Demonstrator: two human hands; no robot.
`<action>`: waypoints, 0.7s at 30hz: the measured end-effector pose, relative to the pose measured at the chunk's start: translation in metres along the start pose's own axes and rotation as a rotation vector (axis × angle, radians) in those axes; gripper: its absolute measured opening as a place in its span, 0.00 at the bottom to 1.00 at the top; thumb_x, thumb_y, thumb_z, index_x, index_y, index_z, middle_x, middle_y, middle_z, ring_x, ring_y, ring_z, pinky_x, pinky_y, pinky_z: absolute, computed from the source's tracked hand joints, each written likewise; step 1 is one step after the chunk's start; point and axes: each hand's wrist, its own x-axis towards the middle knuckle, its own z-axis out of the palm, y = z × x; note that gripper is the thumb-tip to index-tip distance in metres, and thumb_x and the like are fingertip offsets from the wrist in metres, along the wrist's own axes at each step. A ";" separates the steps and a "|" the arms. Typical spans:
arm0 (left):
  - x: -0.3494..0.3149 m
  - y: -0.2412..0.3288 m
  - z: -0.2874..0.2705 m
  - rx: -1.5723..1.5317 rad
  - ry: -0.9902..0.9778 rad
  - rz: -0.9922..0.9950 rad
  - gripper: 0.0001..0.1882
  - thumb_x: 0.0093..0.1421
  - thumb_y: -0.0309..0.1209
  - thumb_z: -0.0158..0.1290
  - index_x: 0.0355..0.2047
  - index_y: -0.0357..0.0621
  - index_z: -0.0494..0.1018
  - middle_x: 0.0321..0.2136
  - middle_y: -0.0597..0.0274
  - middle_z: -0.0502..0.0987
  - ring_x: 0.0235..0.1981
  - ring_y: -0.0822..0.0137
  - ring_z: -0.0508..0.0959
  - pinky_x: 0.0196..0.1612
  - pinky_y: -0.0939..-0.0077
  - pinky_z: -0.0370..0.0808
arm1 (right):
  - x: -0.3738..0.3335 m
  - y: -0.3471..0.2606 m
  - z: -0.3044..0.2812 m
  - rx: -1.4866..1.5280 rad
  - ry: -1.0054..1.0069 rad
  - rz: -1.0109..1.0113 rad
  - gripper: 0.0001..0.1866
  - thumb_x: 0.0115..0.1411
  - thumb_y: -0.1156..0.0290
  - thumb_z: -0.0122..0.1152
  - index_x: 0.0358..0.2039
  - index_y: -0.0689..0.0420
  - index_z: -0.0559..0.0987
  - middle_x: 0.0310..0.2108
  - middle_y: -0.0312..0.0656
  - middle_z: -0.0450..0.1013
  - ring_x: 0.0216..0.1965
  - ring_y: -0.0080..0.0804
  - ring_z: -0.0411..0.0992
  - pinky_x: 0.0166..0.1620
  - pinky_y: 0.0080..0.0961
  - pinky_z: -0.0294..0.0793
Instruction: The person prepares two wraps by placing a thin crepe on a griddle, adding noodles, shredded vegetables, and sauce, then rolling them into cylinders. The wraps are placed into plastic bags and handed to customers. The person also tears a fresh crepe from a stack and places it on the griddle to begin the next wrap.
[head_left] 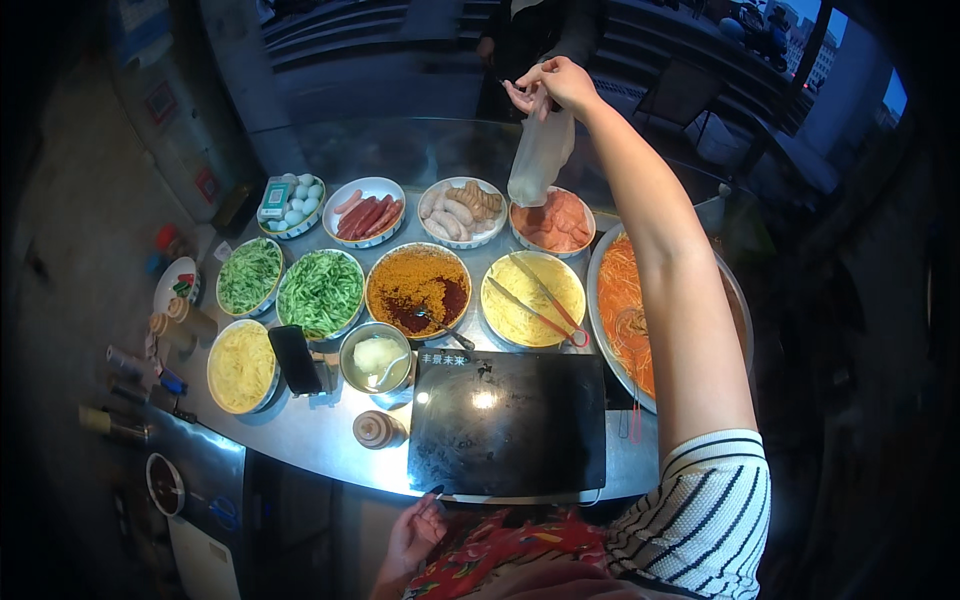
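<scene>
My right arm reaches far over the counter. Its hand (566,84) is closed on the top of a whitish translucent plastic bag (541,155), which hangs down with something inside that I cannot make out. Another person's hand (518,98) is right at the top of the bag. Beneath the bag stands a bowl of pinkish-orange meat slices (553,222). My left hand (418,530) is low by the front edge of the black flat griddle (507,425), fingers curled in. A small dark thing shows at its fingertips.
Bowls hold eggs (292,204), red sausages (370,216), pale sausages (452,212), shredded cucumber (320,292), brown-orange seasoning (417,285) and yellow shreds (533,298) with tongs (556,310). A phone (295,360) stands near a metal pot (377,345). A glass screen edges the far side.
</scene>
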 end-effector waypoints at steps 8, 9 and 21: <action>-0.031 0.004 -0.008 -0.053 0.051 0.212 0.12 0.67 0.33 0.51 0.49 0.43 0.73 0.30 0.62 0.77 0.32 0.66 0.77 0.39 0.69 0.76 | 0.029 0.000 0.027 0.338 0.105 0.241 0.20 0.54 0.63 0.63 0.45 0.61 0.80 0.40 0.52 0.81 0.45 0.43 0.80 0.50 0.34 0.76; -0.030 0.006 -0.004 -0.037 0.050 0.233 0.12 0.67 0.33 0.51 0.49 0.43 0.73 0.30 0.62 0.77 0.32 0.66 0.77 0.38 0.69 0.76 | 0.030 -0.007 0.026 0.491 0.151 0.240 0.22 0.53 0.62 0.64 0.46 0.61 0.80 0.41 0.53 0.80 0.46 0.44 0.79 0.51 0.34 0.76; 0.010 0.005 0.062 0.269 -0.308 0.036 0.12 0.69 0.32 0.50 0.50 0.40 0.73 0.36 0.64 0.76 0.36 0.70 0.76 0.41 0.75 0.73 | -0.349 -0.075 0.003 0.330 -0.838 -0.564 0.29 0.59 0.74 0.60 0.62 0.58 0.68 0.53 0.51 0.67 0.55 0.45 0.70 0.59 0.37 0.70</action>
